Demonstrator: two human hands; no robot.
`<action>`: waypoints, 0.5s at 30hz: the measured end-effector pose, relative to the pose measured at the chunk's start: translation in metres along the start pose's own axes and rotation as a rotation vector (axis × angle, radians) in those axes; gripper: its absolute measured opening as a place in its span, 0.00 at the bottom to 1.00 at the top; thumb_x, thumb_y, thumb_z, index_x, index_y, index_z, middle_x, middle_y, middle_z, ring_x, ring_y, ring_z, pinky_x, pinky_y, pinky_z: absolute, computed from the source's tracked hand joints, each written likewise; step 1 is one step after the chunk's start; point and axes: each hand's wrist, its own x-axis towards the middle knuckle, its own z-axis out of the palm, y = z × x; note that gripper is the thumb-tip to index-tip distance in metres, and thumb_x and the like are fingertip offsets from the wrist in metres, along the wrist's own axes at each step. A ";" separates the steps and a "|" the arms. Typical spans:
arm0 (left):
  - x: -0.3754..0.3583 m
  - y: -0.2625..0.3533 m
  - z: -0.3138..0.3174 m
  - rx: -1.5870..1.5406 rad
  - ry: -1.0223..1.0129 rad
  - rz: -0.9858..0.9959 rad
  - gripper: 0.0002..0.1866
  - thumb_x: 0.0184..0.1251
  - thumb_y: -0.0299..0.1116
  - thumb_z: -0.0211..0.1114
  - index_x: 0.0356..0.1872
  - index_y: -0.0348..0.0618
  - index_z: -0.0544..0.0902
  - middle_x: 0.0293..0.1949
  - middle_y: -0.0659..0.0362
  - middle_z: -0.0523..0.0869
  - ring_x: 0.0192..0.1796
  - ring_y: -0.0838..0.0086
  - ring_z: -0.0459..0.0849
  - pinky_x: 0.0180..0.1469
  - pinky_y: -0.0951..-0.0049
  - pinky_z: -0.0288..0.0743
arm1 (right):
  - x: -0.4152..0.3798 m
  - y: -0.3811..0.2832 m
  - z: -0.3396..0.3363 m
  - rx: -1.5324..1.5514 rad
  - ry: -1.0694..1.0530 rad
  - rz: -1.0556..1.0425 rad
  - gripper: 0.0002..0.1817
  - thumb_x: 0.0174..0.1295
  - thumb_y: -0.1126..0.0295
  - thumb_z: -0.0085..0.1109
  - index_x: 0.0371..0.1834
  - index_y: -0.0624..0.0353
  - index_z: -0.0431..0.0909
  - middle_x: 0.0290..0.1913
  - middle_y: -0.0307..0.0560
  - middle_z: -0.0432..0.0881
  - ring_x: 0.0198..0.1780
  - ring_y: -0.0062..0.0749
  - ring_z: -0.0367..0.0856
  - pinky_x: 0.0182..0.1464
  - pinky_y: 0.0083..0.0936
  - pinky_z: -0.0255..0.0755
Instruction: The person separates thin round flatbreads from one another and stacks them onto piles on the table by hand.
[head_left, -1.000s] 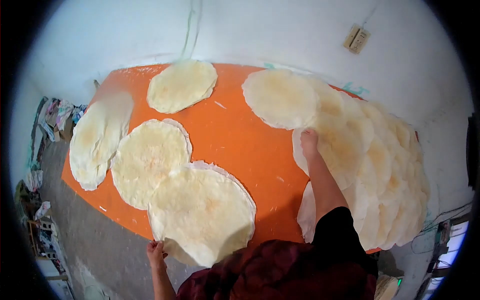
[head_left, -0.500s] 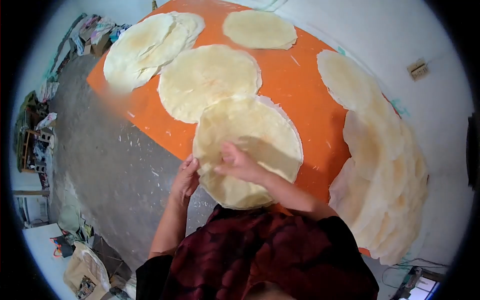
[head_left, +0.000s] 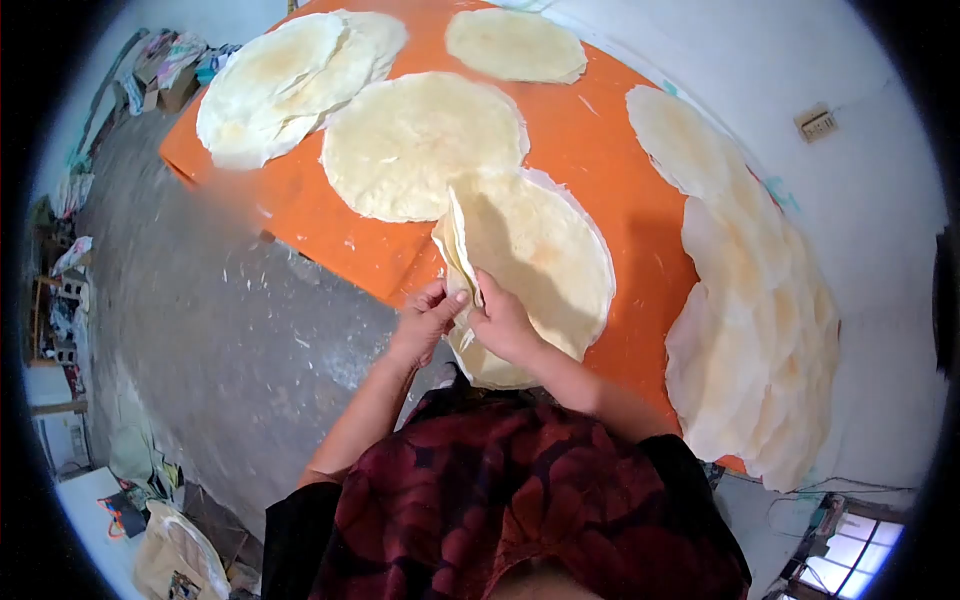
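A thin, pale flatbread (head_left: 456,240) is folded up into a narrow upright bundle, its layered edges pointing away from me. My left hand (head_left: 428,318) pinches the bundle's near left side. My right hand (head_left: 502,322) closes around it from the right, thumb on top. Beneath the hands lies a stack of round flatbreads (head_left: 560,255) at the near edge of the orange table (head_left: 640,240). Another round pile of flatbreads (head_left: 420,140) lies just beyond, touching or slightly under the near stack.
More flatbreads (head_left: 270,85) lie at the far left corner, and a smaller round pile (head_left: 515,45) at the far edge. A long overlapping heap of flatbreads (head_left: 765,320) runs along the right by the white wall (head_left: 870,220). Grey floor (head_left: 230,300) with scattered crumbs is at left.
The top flatbread's left side was lying flat and is now gathered into a folded bundle. My right hand has come down and left to it; both hands now meet there.
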 end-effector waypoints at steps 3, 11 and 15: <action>0.001 0.005 0.004 -0.073 0.035 0.031 0.11 0.59 0.33 0.57 0.42 0.42 0.77 0.34 0.67 0.79 0.32 0.86 0.73 0.33 0.83 0.66 | -0.002 0.001 -0.002 0.059 0.035 0.125 0.19 0.56 0.70 0.46 0.53 0.61 0.64 0.33 0.45 0.78 0.33 0.27 0.76 0.34 0.25 0.70; 0.007 -0.007 -0.026 0.392 0.429 0.324 0.17 0.57 0.32 0.58 0.45 0.33 0.70 0.37 0.56 0.78 0.38 0.75 0.76 0.39 0.77 0.71 | 0.002 0.006 -0.028 0.779 -0.003 0.532 0.14 0.61 0.67 0.46 0.45 0.64 0.72 0.36 0.41 0.77 0.32 0.23 0.76 0.31 0.21 0.73; 0.006 0.001 -0.001 0.998 0.530 0.701 0.20 0.54 0.33 0.63 0.44 0.32 0.69 0.37 0.54 0.77 0.40 0.73 0.75 0.39 0.75 0.70 | 0.005 0.016 -0.022 0.748 -0.180 0.524 0.16 0.61 0.65 0.49 0.48 0.62 0.71 0.40 0.41 0.76 0.37 0.21 0.75 0.34 0.20 0.72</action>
